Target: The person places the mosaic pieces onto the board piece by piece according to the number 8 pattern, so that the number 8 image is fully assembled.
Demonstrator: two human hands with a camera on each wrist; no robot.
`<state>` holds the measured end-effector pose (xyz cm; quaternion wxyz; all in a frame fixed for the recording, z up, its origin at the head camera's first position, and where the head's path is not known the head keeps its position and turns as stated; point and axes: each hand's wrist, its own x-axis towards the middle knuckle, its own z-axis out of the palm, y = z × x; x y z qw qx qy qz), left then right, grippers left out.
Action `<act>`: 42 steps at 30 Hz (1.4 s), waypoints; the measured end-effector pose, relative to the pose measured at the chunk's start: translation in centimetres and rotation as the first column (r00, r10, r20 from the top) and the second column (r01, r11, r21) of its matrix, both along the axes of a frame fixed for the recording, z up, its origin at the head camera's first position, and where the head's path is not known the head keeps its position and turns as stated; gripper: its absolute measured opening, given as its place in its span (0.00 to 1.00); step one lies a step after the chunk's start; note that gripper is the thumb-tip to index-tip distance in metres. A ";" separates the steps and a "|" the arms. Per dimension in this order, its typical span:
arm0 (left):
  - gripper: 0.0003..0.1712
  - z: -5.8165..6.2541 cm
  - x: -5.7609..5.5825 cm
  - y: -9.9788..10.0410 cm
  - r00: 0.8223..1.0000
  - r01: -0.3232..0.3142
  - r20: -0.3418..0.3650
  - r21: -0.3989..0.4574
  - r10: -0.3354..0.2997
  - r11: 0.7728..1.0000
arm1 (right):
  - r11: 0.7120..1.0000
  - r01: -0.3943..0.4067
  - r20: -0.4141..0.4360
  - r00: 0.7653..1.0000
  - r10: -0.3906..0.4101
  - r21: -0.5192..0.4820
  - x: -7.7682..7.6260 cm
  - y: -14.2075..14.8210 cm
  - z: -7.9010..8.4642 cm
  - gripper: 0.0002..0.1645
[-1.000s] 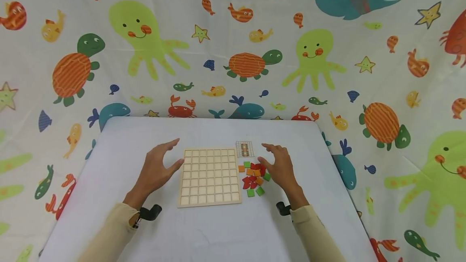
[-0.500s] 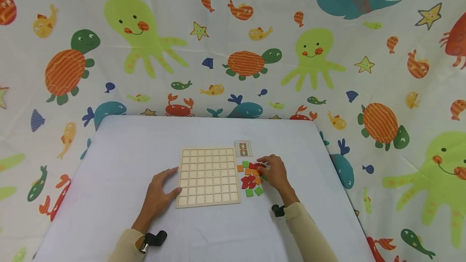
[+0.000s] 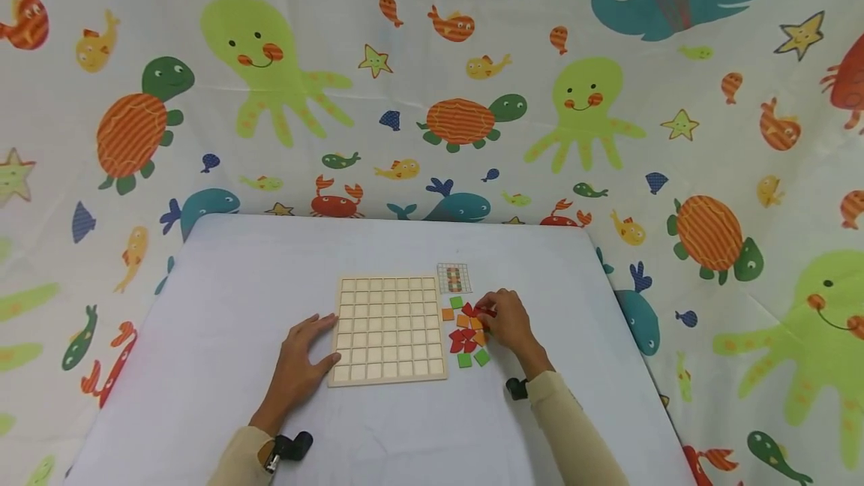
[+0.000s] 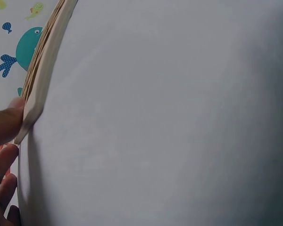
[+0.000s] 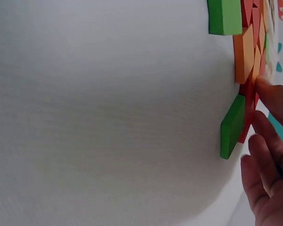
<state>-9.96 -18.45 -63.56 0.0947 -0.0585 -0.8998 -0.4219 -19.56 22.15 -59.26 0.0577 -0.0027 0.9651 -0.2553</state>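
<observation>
A wooden board (image 3: pixel 388 323) with a grid of square compartments lies flat on the table. My left hand (image 3: pixel 297 366) rests beside it, the index fingertip and thumb at its left edge. In the left wrist view the thumb (image 4: pixel 7 123) overlaps the board's rim (image 4: pixel 46 70). Right of the board lies a loose cluster of red, orange and green tiles. My right hand (image 3: pixel 508 321) reaches down into its far right part, thumb and fingertips pinching a red tile (image 5: pixel 246 113). Close by that hand sits a green tile (image 5: pixel 232 126), with an orange tile (image 5: pixel 244 55) farther along.
Behind the tiles lies a small card (image 3: pixel 454 278) printed with a coloured grid pattern. A white cloth covers the table (image 3: pixel 385 441). Beyond the table's back edge hangs a sea-animal curtain (image 3: pixel 405 133).
Both hands have come down from above the table. My left hand has moved nearer and settled at the board's left edge. My right hand has lowered onto the tiles and closed its fingertips.
</observation>
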 end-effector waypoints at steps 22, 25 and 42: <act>0.38 0.0 0.1 0.3 1.000 -0.009 -0.022 -0.010 0.009 1.000 | 0.976 -0.098 0.094 0.989 0.118 -0.194 -0.4 1.1 -0.1 0.06; 0.37 0.1 0.1 0.3 1.000 -0.008 -0.021 -0.013 0.008 1.000 | 0.968 -0.099 0.072 0.990 0.118 -0.230 -0.1 1.0 0.0 0.08; 0.35 0.3 0.5 0.5 0.999 -0.009 -0.031 0.004 0.009 1.000 | 0.811 -0.153 -0.097 0.988 0.119 -0.565 0.9 -3.8 0.5 0.07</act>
